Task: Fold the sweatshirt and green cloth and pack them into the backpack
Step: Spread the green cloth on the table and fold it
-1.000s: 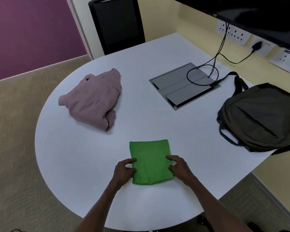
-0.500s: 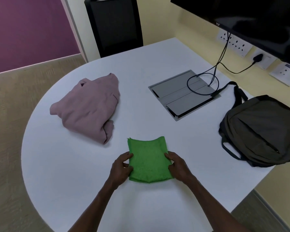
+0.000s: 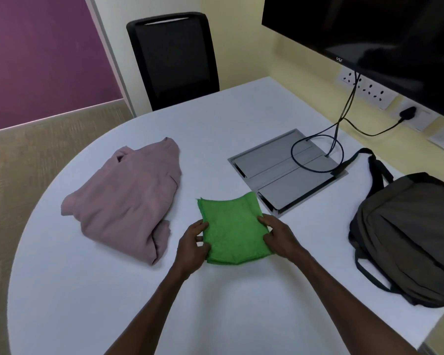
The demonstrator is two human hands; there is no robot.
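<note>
On the table (image 3: 241, 303), hands hiding green cloth (image 3: 232, 230) edges, backpack (image 3: 408, 234) cut off

The scene was evenly and brightly lit from overhead. Soft, short shadows were cast on the white table (image 3: 241, 316) beneath the forearms and beside the pink sweatshirt (image 3: 128, 201). Faint reflections were seen on the dark monitor (image 3: 369, 29). Straight lines were bent by wide-angle distortion towards the edges, and slight softness was noted throughout.
</note>
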